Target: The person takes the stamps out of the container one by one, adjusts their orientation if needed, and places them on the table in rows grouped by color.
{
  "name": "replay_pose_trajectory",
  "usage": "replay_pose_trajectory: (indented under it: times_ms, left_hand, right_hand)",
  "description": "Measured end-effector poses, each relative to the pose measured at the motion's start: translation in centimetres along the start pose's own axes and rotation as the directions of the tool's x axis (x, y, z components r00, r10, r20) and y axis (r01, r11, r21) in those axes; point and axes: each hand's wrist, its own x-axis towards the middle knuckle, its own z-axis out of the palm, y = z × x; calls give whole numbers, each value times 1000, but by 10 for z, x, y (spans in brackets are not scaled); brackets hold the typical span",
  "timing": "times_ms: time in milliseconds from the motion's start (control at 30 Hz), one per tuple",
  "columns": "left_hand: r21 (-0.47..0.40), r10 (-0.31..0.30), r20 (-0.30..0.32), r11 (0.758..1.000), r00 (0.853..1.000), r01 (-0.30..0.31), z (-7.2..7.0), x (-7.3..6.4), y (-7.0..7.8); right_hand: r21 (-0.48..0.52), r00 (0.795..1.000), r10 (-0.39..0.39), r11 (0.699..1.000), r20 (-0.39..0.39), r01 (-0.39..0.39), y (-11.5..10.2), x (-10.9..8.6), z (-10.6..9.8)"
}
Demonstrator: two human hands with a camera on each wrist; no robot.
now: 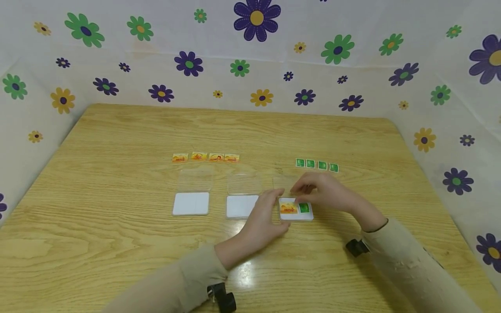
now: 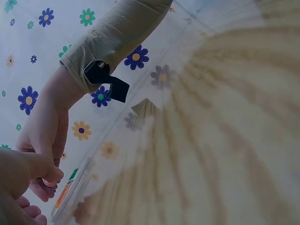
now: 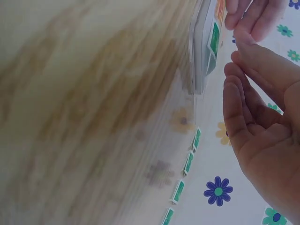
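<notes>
In the head view, my left hand point(image 1: 263, 219) curves around the left end of a small white case point(image 1: 289, 217), thumb by its near edge and fingers by its far edge. On the case's white face lie an orange desert picture card point(image 1: 288, 208) and, to its right, a small green stamp-like card point(image 1: 304, 208). My right hand point(image 1: 322, 191) hovers over the case's far right side, a fingertip right at the green card. In the right wrist view, the right hand's loosely bent fingers point(image 3: 239, 117) show nothing between them, and one edge of the green card point(image 3: 214, 40) stands slightly raised.
Two more white cases point(image 1: 191, 204) point(image 1: 240, 206) lie to the left, clear lids point(image 1: 195, 180) folded back behind them. Several orange picture cards point(image 1: 199, 156) form a row at the back left; several green cards point(image 1: 322, 165) line up behind my right hand. A flowered cloth point(image 1: 164, 74) surrounds the wooden table point(image 1: 117, 243).
</notes>
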Motion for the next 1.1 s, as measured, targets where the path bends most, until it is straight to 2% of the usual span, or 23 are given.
replay_pose_trajectory:
  times_ms: [267,500,867,1100]
  left_hand:
    - [-8,-8,0,1000,1000,8,3,-2,-1]
    - [36,17,-8,999,1000,-17,5,-5,0]
    - [61,51,19,997,999,-52,6,-7,2]
    - [83,71,15,994,997,-71,7,-7,0]
  right_hand:
    - [8,998,10,1000,58,-10,-10,0,4]
    - [-7,996,-4,1000,84,4,-11,2,8]
    - [-55,995,-5,998,100,11,-13,1,12]
    - [-61,995,-10,998,102,17,-14,2,13]
